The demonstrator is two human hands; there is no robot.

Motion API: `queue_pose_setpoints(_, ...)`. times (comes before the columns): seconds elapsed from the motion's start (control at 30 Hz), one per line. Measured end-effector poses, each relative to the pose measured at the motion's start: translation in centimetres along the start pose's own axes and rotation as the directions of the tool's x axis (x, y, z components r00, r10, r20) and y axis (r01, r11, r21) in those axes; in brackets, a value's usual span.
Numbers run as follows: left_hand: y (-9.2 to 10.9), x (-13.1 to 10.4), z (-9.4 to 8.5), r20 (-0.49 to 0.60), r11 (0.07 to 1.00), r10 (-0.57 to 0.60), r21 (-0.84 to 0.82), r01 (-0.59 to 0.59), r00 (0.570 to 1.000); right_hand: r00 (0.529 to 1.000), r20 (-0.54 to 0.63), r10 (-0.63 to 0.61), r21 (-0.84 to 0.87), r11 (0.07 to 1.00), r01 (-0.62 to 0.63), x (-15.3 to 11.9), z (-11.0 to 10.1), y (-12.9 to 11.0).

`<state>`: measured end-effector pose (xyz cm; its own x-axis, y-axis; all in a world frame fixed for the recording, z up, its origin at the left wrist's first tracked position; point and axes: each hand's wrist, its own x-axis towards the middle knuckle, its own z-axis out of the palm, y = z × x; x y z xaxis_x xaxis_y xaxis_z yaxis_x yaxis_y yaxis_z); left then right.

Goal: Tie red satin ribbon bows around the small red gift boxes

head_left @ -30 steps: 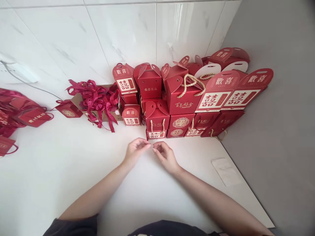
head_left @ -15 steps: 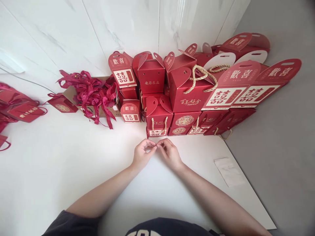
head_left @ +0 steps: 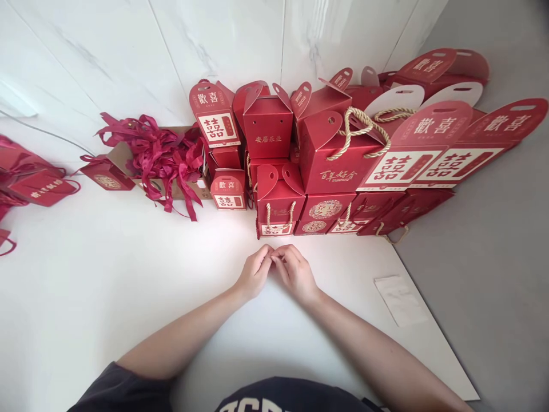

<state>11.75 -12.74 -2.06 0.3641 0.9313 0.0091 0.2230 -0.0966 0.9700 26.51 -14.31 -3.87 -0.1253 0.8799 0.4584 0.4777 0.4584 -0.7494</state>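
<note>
My left hand (head_left: 256, 271) and my right hand (head_left: 297, 273) meet at the fingertips above the white table (head_left: 141, 274). The fingers of both are curled and pinched together. Anything between them is hidden or too small to make out. Just beyond my fingertips stands a red gift box (head_left: 279, 197) with twisted gold cord handles. It belongs to a stacked row of red boxes printed with gold and white characters, among them a larger red box (head_left: 332, 157) with a thick gold rope handle.
To the left, a brown cardboard box (head_left: 179, 193) overflows with dark red ribbons (head_left: 165, 154). A small red box (head_left: 106, 173) sits beside it. More red boxes (head_left: 38, 183) lie at the far left. White papers (head_left: 398, 300) rest near the table's right edge. A tiled wall (head_left: 231, 40) rises behind.
My left hand has turned slightly and its fingers have curled in closer against the right hand's. The view has shifted a little; the boxes stand as before.
</note>
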Motion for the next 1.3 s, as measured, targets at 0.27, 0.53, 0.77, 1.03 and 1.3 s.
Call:
queue_pose_setpoints(0.27, -0.5, 0.2, 0.1, 0.085, 0.995, -0.007, -0.098, 0.016, 0.996, 1.000, -0.013, 0.000, -0.080, 0.997, -0.001, 0.2, 0.0, 0.0)
queue_pose_setpoints(0.53, -1.3, 0.7, 0.0, 0.112, 0.992, -0.053, -0.112, 0.066, 0.992, 0.999, 0.022, -0.034, -0.082, 0.996, 0.035, 0.0, -0.3, 0.1)
queue_pose_setpoints(0.77, -1.0, 0.8, -0.1, 0.098, 0.996, -0.085, -0.006, 0.086, 0.992, 0.998, 0.057, -0.027, -0.029, 0.999, 0.028, 0.1, -1.0, -0.3)
queue_pose_setpoints(1.03, -0.4, 0.0, 0.1, -0.001, 0.963, -0.004, 0.268, 0.004, 1.000, 0.997, 0.043, 0.061, 0.078, 0.995, -0.065, 0.0, -0.8, 0.1)
queue_pose_setpoints(1.3, -0.4, -0.2, 0.4, -0.006, 0.908, 0.022, 0.418, -0.017, 1.000, 0.987, 0.041, 0.157, 0.109, 0.981, -0.161, 0.3, -0.6, 0.4)
